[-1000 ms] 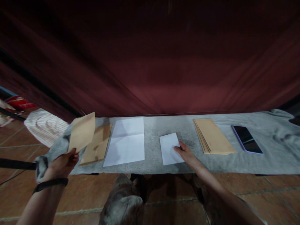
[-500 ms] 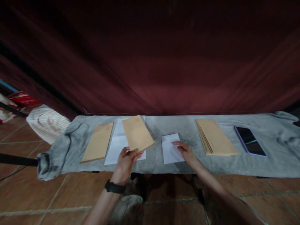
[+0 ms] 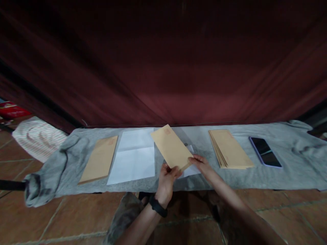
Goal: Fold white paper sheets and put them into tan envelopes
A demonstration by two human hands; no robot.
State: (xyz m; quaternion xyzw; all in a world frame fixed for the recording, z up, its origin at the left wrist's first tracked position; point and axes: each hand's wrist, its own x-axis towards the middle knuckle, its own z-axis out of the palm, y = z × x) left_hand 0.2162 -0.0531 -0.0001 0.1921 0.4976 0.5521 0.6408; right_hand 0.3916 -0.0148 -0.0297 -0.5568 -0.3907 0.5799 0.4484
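A tan envelope is tilted above the cloth, its upper left corner pointing away from me. My left hand, with a black band at the wrist, grips its lower edge with the thumb on top. At the envelope's lower right corner, the fingers of my right hand are closed on the edge. Beneath the envelope and my right hand lies a small folded white paper, mostly covered. To the left, a larger creased white sheet rests flat on the cloth.
One stack of tan envelopes lies at the left, and another fanned stack of envelopes at the right. Beyond that is a phone in a purple case. A grey cloth covers the narrow table; a dark red curtain hangs behind.
My left hand has brought the envelope rightward, from over the large sheet to over the folded paper. My right hand has gone from the folded paper to the envelope's corner.
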